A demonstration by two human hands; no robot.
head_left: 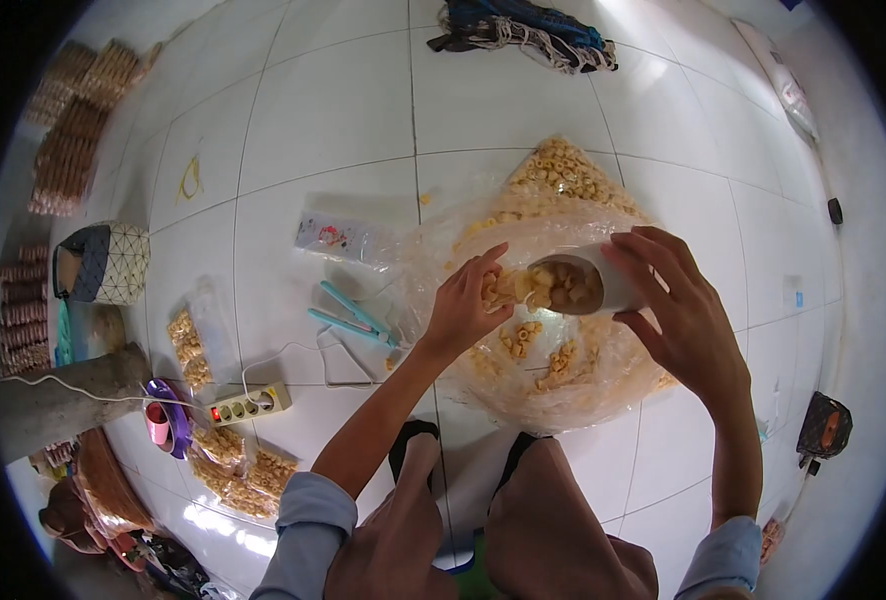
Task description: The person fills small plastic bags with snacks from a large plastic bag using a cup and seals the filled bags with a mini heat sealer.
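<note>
My right hand [678, 305] grips a white scoop-like cup [618, 282] lying on its side, its wide mouth towards the left. Pale yellow snack pieces [569, 284] fill the mouth of the cup. Closed around a small clear plastic bag [500, 290] with snacks in it, my left hand [468, 302] meets the cup's opening. Below both hands a large clear plastic bag [563, 400] lies spread on the floor, with ring-shaped snacks [563, 170] in its far corner and more loose ones nearer to me.
On the left lie a turquoise hair straightener [348, 313], a packet of plastic bags [338, 237], a power strip [250, 404] and filled snack bags [238, 470]. A patterned basket [118, 262] stands near a pillar [78, 395]. Dark blue cloth [523, 30] lies at the back.
</note>
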